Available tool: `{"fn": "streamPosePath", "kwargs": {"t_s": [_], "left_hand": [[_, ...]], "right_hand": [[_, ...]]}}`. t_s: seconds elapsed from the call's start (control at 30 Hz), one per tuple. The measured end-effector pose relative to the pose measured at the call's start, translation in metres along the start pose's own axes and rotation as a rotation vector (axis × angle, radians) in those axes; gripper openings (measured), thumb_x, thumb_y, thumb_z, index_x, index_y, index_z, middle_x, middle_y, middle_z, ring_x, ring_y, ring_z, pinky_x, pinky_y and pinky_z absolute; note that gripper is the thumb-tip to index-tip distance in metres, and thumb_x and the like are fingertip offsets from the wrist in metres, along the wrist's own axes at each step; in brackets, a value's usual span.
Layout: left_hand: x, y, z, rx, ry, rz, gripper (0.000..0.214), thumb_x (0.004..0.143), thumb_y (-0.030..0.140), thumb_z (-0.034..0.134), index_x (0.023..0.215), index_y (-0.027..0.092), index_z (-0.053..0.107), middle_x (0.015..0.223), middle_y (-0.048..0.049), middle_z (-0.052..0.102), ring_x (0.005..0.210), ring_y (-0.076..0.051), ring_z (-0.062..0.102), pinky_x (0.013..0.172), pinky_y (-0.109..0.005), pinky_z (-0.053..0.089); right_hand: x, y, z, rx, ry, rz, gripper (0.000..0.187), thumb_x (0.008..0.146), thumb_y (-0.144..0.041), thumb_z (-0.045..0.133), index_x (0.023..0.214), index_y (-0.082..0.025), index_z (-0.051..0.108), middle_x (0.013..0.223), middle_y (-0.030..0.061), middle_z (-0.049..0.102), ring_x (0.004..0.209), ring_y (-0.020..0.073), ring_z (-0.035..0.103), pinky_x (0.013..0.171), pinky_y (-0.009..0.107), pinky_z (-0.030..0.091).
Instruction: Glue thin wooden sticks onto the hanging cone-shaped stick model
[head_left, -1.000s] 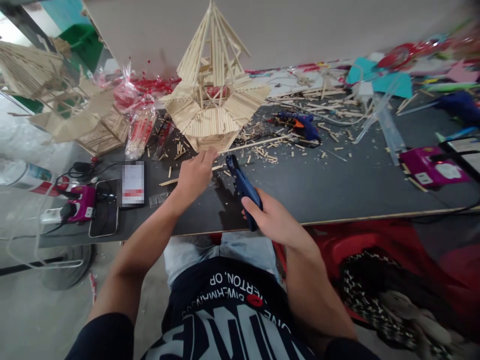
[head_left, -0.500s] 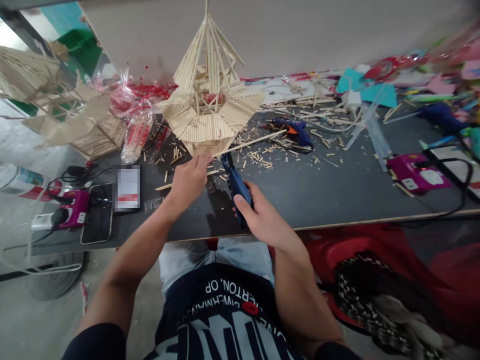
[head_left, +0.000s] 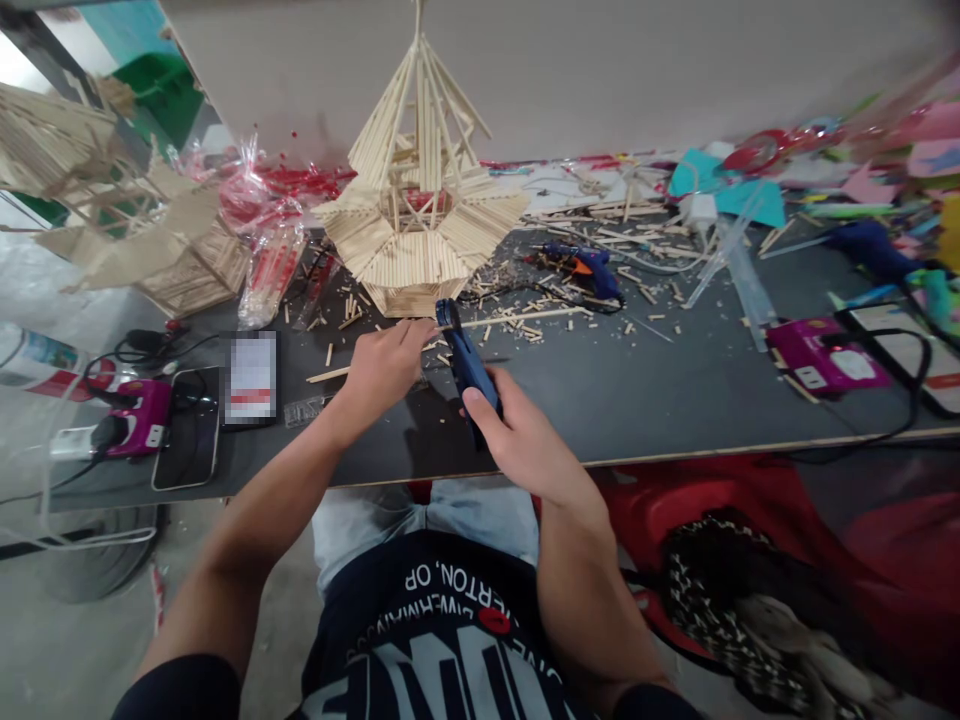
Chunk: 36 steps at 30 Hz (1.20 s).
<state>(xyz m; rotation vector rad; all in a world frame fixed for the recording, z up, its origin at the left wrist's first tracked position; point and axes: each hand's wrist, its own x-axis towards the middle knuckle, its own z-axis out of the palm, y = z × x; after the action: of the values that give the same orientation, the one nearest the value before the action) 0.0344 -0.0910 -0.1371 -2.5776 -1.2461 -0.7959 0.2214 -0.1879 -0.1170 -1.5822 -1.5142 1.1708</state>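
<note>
My left hand [head_left: 386,368] is closed, pinching one end of a thin wooden stick [head_left: 525,318] that points right across the bench. Wrapped around a dark blue hand cutter [head_left: 471,362] is my right hand [head_left: 521,432]. The cutter's head lies against the stick, close to my left fingertips; whether the blades are closed on it I cannot tell. Just behind both hands stands a lantern-like model built of wooden sticks [head_left: 420,258], with a pointed top and flared panels.
Stick offcuts [head_left: 529,328] litter the bench around a blue glue gun [head_left: 596,270]. A second stick model [head_left: 187,240] stands at the left. Phones [head_left: 187,430] and a purple power adapter [head_left: 146,415] lie front left; another purple adapter [head_left: 829,355] is at the right.
The stick has swung down from an upward slant to nearly level, and its near end has shifted into the cutter's head. My left fingers have moved slightly right and down.
</note>
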Motion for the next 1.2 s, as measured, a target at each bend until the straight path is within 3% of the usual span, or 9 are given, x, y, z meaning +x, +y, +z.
{"fn": "streamPosePath", "kwargs": {"t_s": [0.33, 0.8, 1.07, 1.2], "left_hand": [[0.0001, 0.0038, -0.001, -0.015, 0.136, 0.069, 0.028, 0.107, 0.02, 0.04, 0.104, 0.014, 0.068, 0.08, -0.0046, 0.077, 0.067, -0.013, 0.071, 0.057, -0.023, 0.044], [-0.0017, 0.0094, -0.0019, -0.029, 0.103, 0.054, 0.029, 0.107, 0.02, 0.039, 0.107, 0.013, 0.067, 0.085, -0.0055, 0.078, 0.069, -0.014, 0.073, 0.056, -0.023, 0.046], [-0.0011, 0.0093, -0.0044, -0.028, 0.055, 0.047, 0.033, 0.109, 0.023, 0.036, 0.106, 0.014, 0.067, 0.081, -0.0055, 0.076, 0.068, -0.013, 0.071, 0.056, -0.023, 0.044], [-0.0006, 0.009, -0.0049, -0.016, 0.087, 0.064, 0.032, 0.109, 0.022, 0.036, 0.106, 0.014, 0.067, 0.081, -0.0045, 0.076, 0.066, -0.012, 0.07, 0.054, -0.023, 0.042]], "right_hand": [[-0.0013, -0.0035, -0.0008, -0.049, 0.004, -0.024, 0.042, 0.099, -0.051, 0.043, 0.125, -0.019, 0.05, 0.116, 0.0148, 0.066, 0.11, 0.0298, 0.063, 0.097, 0.049, 0.047], [-0.0053, -0.0036, -0.0037, -0.046, 0.0, -0.062, 0.036, 0.101, -0.049, 0.043, 0.124, -0.022, 0.051, 0.111, 0.0109, 0.064, 0.102, 0.0264, 0.062, 0.097, 0.048, 0.049], [-0.0051, -0.007, -0.0027, -0.103, -0.003, -0.07, 0.033, 0.1, -0.046, 0.044, 0.121, -0.022, 0.05, 0.113, 0.0122, 0.064, 0.109, 0.0285, 0.062, 0.099, 0.051, 0.049], [-0.0049, -0.0076, -0.0014, -0.109, -0.008, -0.07, 0.032, 0.1, -0.045, 0.043, 0.12, -0.022, 0.05, 0.115, 0.0129, 0.064, 0.111, 0.029, 0.061, 0.101, 0.052, 0.049]]}}
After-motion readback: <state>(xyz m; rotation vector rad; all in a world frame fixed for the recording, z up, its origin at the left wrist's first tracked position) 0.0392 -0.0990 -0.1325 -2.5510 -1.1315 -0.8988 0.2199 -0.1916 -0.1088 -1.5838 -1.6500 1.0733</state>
